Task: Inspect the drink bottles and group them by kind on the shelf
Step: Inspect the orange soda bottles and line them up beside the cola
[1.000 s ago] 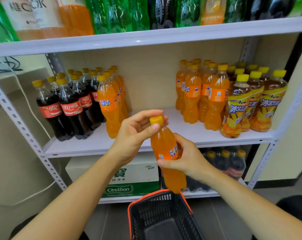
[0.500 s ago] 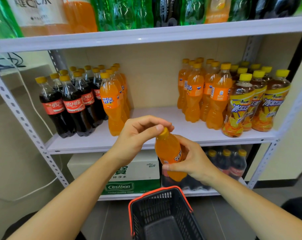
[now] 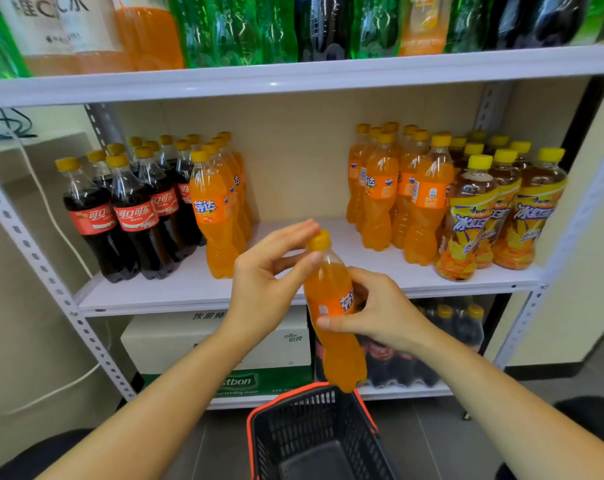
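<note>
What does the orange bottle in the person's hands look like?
The orange bottle is clear plastic, full of orange drink, with a yellow cap and an orange label with blue writing. It is held nearly upright, its top leaning a little left, above a black basket. The right hand grips its middle; the left hand pinches it at the cap.

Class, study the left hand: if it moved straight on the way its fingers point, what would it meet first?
The yellow cap of the orange soda bottle held by the right hand. The left hand looks almost on it; contact unclear.
</note>
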`<state>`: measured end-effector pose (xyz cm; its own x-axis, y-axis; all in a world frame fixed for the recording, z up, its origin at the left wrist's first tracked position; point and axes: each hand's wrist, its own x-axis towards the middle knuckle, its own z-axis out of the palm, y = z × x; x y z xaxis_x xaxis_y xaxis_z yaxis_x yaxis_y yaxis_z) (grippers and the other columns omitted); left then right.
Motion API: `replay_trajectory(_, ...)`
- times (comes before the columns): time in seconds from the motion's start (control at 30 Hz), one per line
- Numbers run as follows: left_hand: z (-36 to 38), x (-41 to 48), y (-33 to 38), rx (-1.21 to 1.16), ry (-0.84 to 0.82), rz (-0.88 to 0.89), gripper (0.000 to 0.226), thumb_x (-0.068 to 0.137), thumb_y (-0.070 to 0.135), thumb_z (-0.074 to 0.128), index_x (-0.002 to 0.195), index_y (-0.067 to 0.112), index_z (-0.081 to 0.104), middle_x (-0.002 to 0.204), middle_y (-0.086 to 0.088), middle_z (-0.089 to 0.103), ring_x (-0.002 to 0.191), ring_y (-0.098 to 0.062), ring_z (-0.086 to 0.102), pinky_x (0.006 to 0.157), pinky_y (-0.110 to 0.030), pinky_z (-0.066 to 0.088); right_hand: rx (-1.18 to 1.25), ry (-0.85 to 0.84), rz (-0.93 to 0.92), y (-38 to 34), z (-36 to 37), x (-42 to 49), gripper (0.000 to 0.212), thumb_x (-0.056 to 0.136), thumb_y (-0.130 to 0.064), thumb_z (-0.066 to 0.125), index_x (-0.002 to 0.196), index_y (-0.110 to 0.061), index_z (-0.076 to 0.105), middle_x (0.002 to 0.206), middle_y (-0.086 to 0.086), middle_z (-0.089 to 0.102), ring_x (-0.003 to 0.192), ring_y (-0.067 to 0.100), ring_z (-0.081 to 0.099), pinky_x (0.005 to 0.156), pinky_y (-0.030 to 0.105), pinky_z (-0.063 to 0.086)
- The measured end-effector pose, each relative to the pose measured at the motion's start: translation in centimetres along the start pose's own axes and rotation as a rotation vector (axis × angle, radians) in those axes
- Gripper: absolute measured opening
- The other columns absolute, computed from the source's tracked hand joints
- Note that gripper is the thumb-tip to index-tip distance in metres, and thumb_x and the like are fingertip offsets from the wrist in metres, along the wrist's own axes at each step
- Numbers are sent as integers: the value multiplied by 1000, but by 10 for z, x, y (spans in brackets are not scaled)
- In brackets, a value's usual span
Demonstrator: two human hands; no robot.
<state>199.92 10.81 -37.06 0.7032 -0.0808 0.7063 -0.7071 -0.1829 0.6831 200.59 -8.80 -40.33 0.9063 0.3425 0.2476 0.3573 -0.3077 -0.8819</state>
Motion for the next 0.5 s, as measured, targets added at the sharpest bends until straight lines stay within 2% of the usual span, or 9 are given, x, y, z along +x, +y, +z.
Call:
replay_trajectory(0.1,0,0,-7,-18,-98,-178,54,93,22,73,143,27,55,138,4,63,120,-18,66,95,-45,59,196,51,56,-4,-7,3,50,69,-42,87,114,-27,70,104,-6,78,97,12,74,76,24,59)
replay_trajectory(0.2,2,-7,-11,26,-207,-223,57,91,27,73,145,26,53,135,-1,63,114,-17,68,89,-48,60,429,110,144,-9,-15,7,49,72,-45,82,115,-25,69,105,1,79,97,20,76,70,31,61)
replay_trajectory(0.37,4,-17,-4,22,-326,-198,62,87,30,76,145,32,52,138,6,59,114,-19,66,90,-41,60,605,212,237,-18,-28,15,71,73,-54,78,133,-17,61,114,6,77,104,25,75,83,47,62)
replay_trajectory(0.43,3,-19,1,24,-339,-184,67,85,38,75,147,34,48,140,10,57,115,-18,66,91,-37,59,674,237,273,-20,-31,17,71,74,-53,76,133,-18,60,113,7,77,103,25,75,83,47,62)
replay_trajectory(0.5,0,-20,5,29,-338,-156,72,82,42,77,147,35,47,141,12,56,115,-17,66,87,-29,58,758,264,301,-21,-33,19,66,73,-52,76,129,-20,60,109,6,78,100,24,76,77,43,63)
